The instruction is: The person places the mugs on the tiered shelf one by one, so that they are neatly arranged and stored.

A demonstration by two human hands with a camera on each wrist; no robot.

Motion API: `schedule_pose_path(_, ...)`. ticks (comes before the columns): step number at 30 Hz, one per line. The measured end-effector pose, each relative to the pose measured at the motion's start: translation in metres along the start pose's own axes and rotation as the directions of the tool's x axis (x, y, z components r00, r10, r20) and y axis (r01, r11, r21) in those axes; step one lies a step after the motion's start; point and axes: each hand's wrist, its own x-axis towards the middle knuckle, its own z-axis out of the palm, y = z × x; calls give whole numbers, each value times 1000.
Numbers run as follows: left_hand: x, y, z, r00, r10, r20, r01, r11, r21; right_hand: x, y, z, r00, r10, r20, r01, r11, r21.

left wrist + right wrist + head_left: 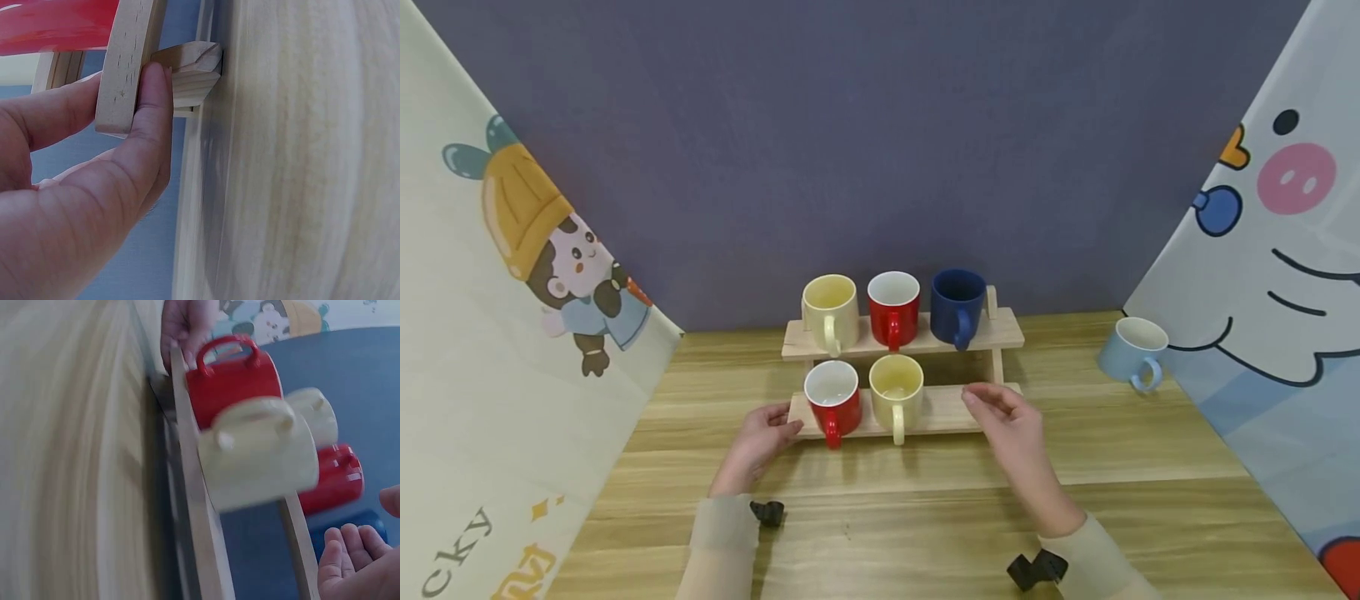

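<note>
A two-tier wooden rack (943, 408) stands against the back wall. My left hand (760, 442) grips the left end of its lower board (122, 75), thumb and fingers on opposite faces. On that lower board are a red mug (842, 417) and, to its right, a pale yellow mug (887, 407). The upper board carries another yellow mug (844, 321), a red mug (906, 321) and a dark blue mug (951, 312). Over the right end of the lower board hovers my right hand (1015, 429), fingers loosely bent with nothing in them; the right wrist view shows its fingers (350, 550) apart from the mugs.
A light blue mug (1120, 358) stands on the wooden table (880, 525) at the far right, near the printed side panel (1195, 300). Another cartoon panel (512, 333) borders the left side. The dark wall (880, 150) rises directly behind the rack.
</note>
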Motion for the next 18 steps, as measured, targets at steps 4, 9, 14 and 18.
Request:
schedule_pose_path(4, 0, 0, 0, 1000, 8, 8, -8, 1000, 3, 9, -3, -19, 998, -10, -62, 8, 999, -36)
schedule_pose_path(9, 2, -2, -1, 1000, 13, 6, -14, 1000, 6, 21, -7, -39, 989, -42, -145, 38, 999, -29)
schedule_pose_path(14, 5, -4, -1, 1000, 12, 9, -13, 1000, 5, 31, -8, -62, 966, -73, -248, 63, 997, -45)
schedule_pose_path(18, 6, -5, -1, 1000, 16, 12, -16, 1000, 5, 41, -6, -83, 941, -108, -322, 85, 993, -84)
